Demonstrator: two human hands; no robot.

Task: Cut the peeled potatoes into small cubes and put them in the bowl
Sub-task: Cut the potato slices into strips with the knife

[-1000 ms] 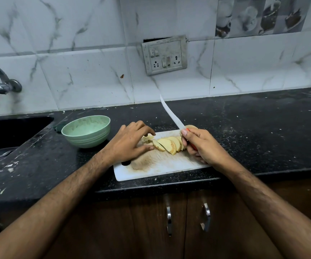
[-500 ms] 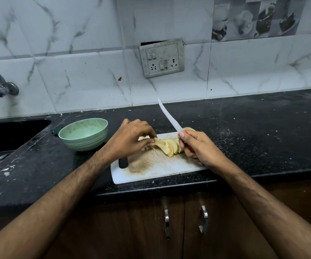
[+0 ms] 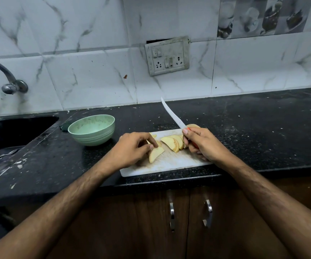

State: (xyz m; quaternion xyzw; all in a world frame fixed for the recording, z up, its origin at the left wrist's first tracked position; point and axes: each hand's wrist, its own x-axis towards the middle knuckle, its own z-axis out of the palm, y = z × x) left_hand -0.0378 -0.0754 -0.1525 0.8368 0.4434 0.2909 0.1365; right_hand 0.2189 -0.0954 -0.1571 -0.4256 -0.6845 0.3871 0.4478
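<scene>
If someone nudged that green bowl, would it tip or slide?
The green bowl looks wide, low and flat-based, so it probably slides rather than tips. It appears to hold nothing, so it is likely light. The black counter looks smooth, which may let it skid.

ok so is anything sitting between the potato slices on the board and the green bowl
Nothing on the counter blocks it. The green bowl stands just left of the cutting board, with bare counter between. Only the left hand, pinching a potato slice, lies on that side.
</scene>
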